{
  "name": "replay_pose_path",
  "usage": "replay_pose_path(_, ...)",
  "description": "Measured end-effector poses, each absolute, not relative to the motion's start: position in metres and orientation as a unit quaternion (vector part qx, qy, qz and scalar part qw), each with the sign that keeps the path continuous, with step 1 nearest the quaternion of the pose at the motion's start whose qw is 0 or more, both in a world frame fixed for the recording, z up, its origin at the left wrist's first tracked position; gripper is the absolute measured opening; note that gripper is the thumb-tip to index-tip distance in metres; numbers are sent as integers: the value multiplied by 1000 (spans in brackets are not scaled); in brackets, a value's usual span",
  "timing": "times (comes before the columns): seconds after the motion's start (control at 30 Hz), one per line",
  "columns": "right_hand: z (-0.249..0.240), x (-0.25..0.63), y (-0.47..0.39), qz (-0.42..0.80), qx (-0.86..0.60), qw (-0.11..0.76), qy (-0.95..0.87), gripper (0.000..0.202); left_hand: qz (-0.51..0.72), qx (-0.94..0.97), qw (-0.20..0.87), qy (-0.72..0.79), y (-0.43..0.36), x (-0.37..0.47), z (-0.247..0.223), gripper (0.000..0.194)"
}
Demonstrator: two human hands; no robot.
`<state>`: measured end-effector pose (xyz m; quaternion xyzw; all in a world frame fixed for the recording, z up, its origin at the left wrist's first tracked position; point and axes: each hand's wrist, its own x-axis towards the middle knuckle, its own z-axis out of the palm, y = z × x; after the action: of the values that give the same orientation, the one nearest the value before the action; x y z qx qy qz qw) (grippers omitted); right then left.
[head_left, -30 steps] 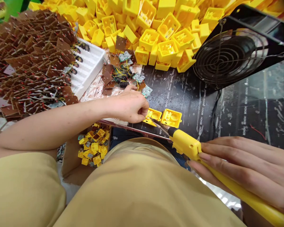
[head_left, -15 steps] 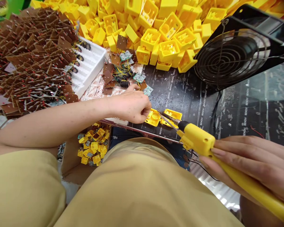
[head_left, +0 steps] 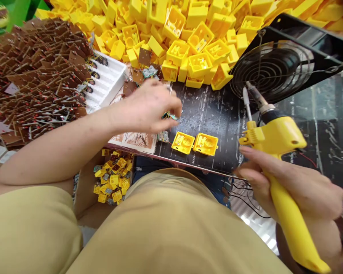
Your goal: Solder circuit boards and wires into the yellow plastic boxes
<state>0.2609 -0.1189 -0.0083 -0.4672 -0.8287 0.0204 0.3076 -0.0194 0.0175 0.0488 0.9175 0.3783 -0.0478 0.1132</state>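
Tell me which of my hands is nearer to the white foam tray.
Left. Your left hand is just right of the white foam tray in the picture; your right hand is much farther right, gripping the yellow soldering tool.

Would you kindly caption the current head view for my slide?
Right hand holds a yellow soldering tool; left hand is near two open yellow cases.

Blk fan (head_left: 286,62) w/ round wire grille (head_left: 270,70), upper rt of frame; green plastic (head_left: 24,13), upper L corner; thin red wire (head_left: 308,158), mid rt; blk cables (head_left: 246,188), lower rt.
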Motion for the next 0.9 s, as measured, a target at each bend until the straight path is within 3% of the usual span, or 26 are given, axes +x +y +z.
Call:
replay_pose_path(0.1, -19, 249, -100, 2, -444, 321, -837, 23, -32, 915, 85, 392, 49, -26, 40, 28)
replay_pose_path(0.27, -24, 228, -72, 41, -414, 346, -841, 35, -87, 921, 141, 353, 74, -33, 15, 23)
replay_pose_path(0.6, -9, 174, -14, 73, -404, 344, -844, 36, 59, 916, 155, 366, 40, -45, 28, 26)
replay_pose_path(0.73, -13, 170, -9, 74, -429, 345, -831, 23, 86, 897, 142, 410, 30, -52, 32, 37)
replay_pose_path(0.9, -25, 196, -22, 26, -456, 369, -809, 21, 97, 845, 111, 513, 32, -81, 33, 37)
